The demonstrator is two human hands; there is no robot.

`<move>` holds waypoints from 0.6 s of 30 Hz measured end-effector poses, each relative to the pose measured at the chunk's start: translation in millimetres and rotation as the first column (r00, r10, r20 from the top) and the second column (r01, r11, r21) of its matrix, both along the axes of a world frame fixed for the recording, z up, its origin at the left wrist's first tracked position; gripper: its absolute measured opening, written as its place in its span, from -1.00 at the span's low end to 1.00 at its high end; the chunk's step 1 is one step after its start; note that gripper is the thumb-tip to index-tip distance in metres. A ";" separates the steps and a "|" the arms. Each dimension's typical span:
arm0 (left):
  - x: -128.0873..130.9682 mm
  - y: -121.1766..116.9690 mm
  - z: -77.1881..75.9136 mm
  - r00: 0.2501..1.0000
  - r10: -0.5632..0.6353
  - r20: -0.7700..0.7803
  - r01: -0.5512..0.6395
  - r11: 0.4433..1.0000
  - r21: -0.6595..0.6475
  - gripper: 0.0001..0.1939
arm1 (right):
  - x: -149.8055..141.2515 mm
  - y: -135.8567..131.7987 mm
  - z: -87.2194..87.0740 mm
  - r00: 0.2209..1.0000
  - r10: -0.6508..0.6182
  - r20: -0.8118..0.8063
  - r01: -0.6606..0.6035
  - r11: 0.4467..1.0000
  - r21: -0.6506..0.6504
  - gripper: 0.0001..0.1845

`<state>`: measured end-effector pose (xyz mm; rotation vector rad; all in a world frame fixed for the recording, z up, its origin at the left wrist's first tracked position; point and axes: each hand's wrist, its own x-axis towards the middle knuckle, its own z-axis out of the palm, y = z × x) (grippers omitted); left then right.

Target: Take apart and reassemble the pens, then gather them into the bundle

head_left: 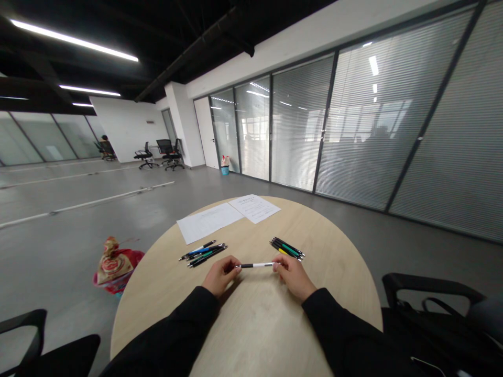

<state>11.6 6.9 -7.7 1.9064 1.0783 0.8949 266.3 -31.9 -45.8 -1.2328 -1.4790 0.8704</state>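
Note:
A thin white pen with a black grip [257, 265] is held level just above the round wooden table [251, 319], one end in each hand. My left hand [220, 275] pinches its left, black end with curled fingers. My right hand [291, 273] pinches its right end. Several pens with blue and green grips [203, 252] lie in a bunch just beyond my left hand. Another bunch of dark pens with green and yellow grips [287, 247] lies just beyond my right hand. Both arms wear black sleeves.
Two printed paper sheets [228, 214] lie at the table's far edge. A black chair [436, 309] stands at the right, another chair arm [23, 324] at the lower left. A red and gold bag [115, 266] sits on the grey floor to the left. Office chairs and a person are far off.

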 end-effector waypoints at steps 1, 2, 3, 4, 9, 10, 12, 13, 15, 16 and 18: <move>-0.1 0.1 -0.2 1.000 -0.002 0.004 0.002 1.000 -0.003 -0.75 | -0.2 -0.6 1.2 1.000 0.006 -0.004 -0.006 1.000 0.001 -0.80; -0.2 0.1 -0.3 1.000 -0.005 0.006 0.005 1.000 -0.006 -0.75 | -0.5 -1.1 2.2 1.000 0.010 -0.007 -0.010 1.000 0.001 -0.79; -0.3 0.1 -0.4 1.000 -0.007 0.007 0.007 1.000 -0.008 -0.75 | -0.7 -1.6 3.1 1.000 0.010 -0.008 -0.010 1.000 0.001 -0.77; -0.3 0.0 -0.4 1.000 -0.007 0.008 0.007 1.000 -0.009 -0.75 | -1.0 -2.0 3.9 1.000 0.009 -0.008 -0.009 1.000 0.001 -0.77; 1.2 -1.3 -1.2 0.997 -0.054 0.051 0.057 0.997 -0.058 -0.70 | -1.7 -4.0 8.2 1.000 0.002 -0.016 -0.002 1.000 0.006 -0.74; 1.7 -1.8 -1.2 0.995 -0.066 0.070 0.072 0.994 -0.076 -0.69 | -1.8 -4.4 9.0 1.000 0.001 -0.022 -0.001 1.000 0.007 -0.73; 2.7 -3.1 -0.4 0.991 -0.084 0.103 0.095 0.990 -0.105 -0.65 | -1.9 -4.9 10.2 0.999 -0.004 -0.033 0.004 1.000 0.008 -0.72; 3.0 -3.7 0.5 0.990 -0.088 0.109 0.099 0.989 -0.108 -0.64 | -1.9 -5.1 10.5 0.999 -0.006 -0.034 0.006 1.000 0.010 -0.71; 3.6 -4.8 2.7 0.994 -0.082 0.075 0.088 0.993 -0.082 -0.61 | -1.7 -5.4 10.9 0.999 -0.010 -0.032 0.010 1.000 0.016 -0.70; 3.8 -5.1 3.7 0.997 -0.072 0.040 0.075 0.995 -0.062 -0.58 | -1.6 -5.5 11.1 0.999 -0.010 -0.032 0.011 1.000 0.017 -0.70; 4.2 -5.6 5.3 0.998 -0.045 -0.035 0.044 0.998 -0.037 -0.52 | -1.5 -6.1 11.9 0.999 -0.012 -0.034 0.012 1.000 0.019 -0.69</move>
